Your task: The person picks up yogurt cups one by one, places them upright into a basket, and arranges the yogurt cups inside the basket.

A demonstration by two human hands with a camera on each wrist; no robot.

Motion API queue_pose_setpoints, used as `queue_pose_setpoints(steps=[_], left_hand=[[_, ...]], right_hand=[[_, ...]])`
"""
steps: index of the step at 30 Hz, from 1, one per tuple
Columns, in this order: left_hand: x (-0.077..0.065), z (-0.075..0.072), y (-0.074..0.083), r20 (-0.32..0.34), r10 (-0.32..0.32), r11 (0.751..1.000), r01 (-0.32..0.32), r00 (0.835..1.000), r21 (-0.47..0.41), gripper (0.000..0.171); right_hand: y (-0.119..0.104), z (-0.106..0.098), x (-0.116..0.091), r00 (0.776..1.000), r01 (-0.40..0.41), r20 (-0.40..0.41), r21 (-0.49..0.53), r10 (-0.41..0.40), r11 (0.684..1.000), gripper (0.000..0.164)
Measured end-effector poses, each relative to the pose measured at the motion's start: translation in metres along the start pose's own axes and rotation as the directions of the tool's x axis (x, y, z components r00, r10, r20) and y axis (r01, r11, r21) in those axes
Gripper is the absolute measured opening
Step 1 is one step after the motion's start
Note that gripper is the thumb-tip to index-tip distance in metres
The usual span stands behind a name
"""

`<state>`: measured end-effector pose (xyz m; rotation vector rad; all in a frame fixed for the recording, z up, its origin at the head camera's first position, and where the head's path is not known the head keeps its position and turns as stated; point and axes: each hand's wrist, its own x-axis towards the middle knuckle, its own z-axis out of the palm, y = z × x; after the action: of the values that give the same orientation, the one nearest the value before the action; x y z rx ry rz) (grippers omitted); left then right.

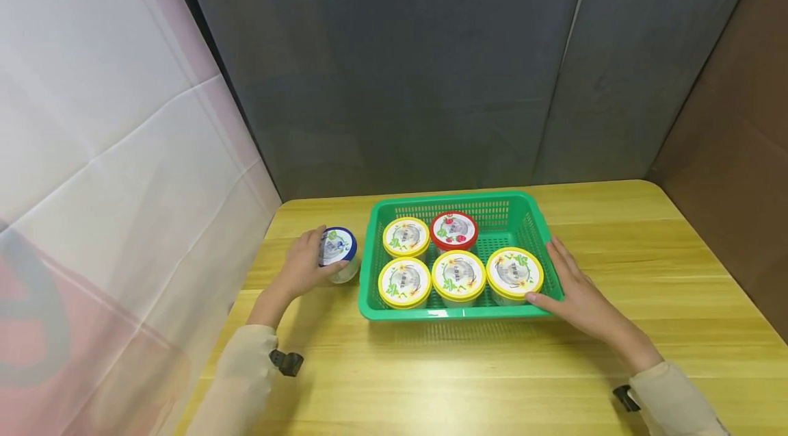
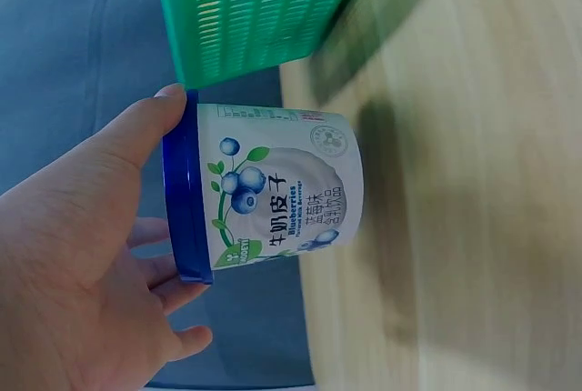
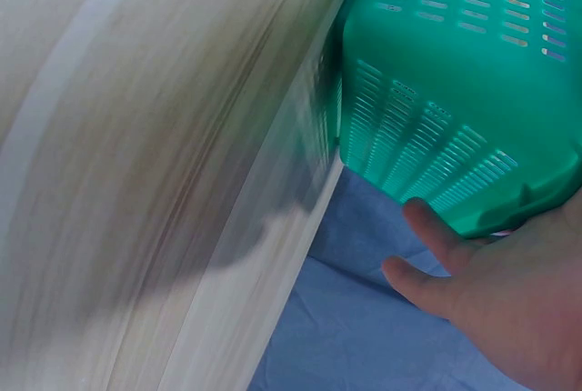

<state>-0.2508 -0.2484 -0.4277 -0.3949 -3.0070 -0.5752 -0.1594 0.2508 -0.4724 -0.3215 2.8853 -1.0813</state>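
Note:
My left hand [image 1: 304, 259] holds a blue-lidded cup [image 2: 273, 186] by its lid, thumb on one side and fingers on the other. Blueberries and the word "Blueberries" are printed on its white side. It is just left of a green plastic basket [image 1: 455, 314]; whether its base touches the table I cannot tell. At the basket's right front corner, my right hand [image 1: 579, 296] holds the rim, with the thumb over the edge and fingers along the outer wall. Inside the basket are several yellow-lidded cups [image 1: 404, 283] and one red-lidded cup [image 1: 454, 231].
The basket stands on a light wooden table [image 1: 443, 381]. Behind the table rises a dark grey curtain [image 1: 400, 80]. A pale printed sheet [image 1: 123, 148] slopes along the left side, and a brown panel [image 1: 732, 114] borders the right.

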Motion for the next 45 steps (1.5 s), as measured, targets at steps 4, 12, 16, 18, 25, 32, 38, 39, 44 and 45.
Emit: queue_pose_setpoints(steps=[4, 12, 16, 18, 25, 32, 38, 39, 44, 45], left_hand=[[0.001, -0.010, 0.000, -0.019, -0.017, 1.000, 0.017, 1.000, 0.017, 0.093], [0.003, -0.029, 0.008, -0.035, -0.052, 0.999, 0.052, 0.998, 0.004, 0.095], [0.003, -0.038, 0.012, -0.052, -0.050, 0.999, 0.050, 0.997, -0.003, 0.095], [0.004, -0.042, 0.014, -0.069, -0.043, 0.999, 0.043, 0.997, -0.011, 0.095], [0.006, -0.050, 0.019, -0.092, -0.031, 0.999, 0.029, 0.995, -0.026, 0.095], [0.011, -0.054, 0.024, -0.120, -0.011, 0.999, 0.006, 0.993, -0.039, 0.096], [0.016, -0.060, 0.035, -0.125, 0.006, 0.999, -0.011, 0.992, -0.035, 0.096], [0.017, -0.061, 0.037, -0.121, 0.002, 0.999, -0.006, 0.993, -0.032, 0.096], [0.024, -0.062, 0.048, -0.108, -0.014, 1.000, 0.012, 0.994, -0.017, 0.098], [0.026, -0.062, 0.051, -0.107, -0.012, 1.000, 0.010, 0.994, -0.016, 0.098]], right_hand=[[0.000, 0.000, 0.001, 1.000, 0.002, 0.000, -0.002, -0.002, 1.000, 0.109], [0.001, 0.001, 0.000, 1.000, -0.003, 0.000, -0.005, 0.003, 1.000, 0.110], [0.001, 0.001, 0.000, 1.000, -0.002, -0.001, -0.002, 0.002, 1.000, 0.110], [0.001, 0.001, 0.000, 1.000, -0.001, -0.002, -0.002, 0.001, 1.000, 0.110], [0.001, 0.002, 0.001, 1.000, -0.002, -0.004, -0.007, 0.002, 1.000, 0.109], [0.000, 0.001, 0.001, 1.000, -0.001, -0.004, 0.000, 0.001, 1.000, 0.110], [0.000, 0.001, 0.000, 1.000, -0.004, 0.000, 0.005, 0.004, 1.000, 0.110], [0.000, 0.001, 0.000, 1.000, -0.005, -0.001, 0.001, 0.005, 1.000, 0.110], [0.000, 0.001, 0.000, 1.000, -0.007, -0.002, -0.010, 0.007, 1.000, 0.109], [0.000, 0.000, 0.000, 1.000, -0.007, -0.003, -0.010, 0.007, 1.000, 0.109]])
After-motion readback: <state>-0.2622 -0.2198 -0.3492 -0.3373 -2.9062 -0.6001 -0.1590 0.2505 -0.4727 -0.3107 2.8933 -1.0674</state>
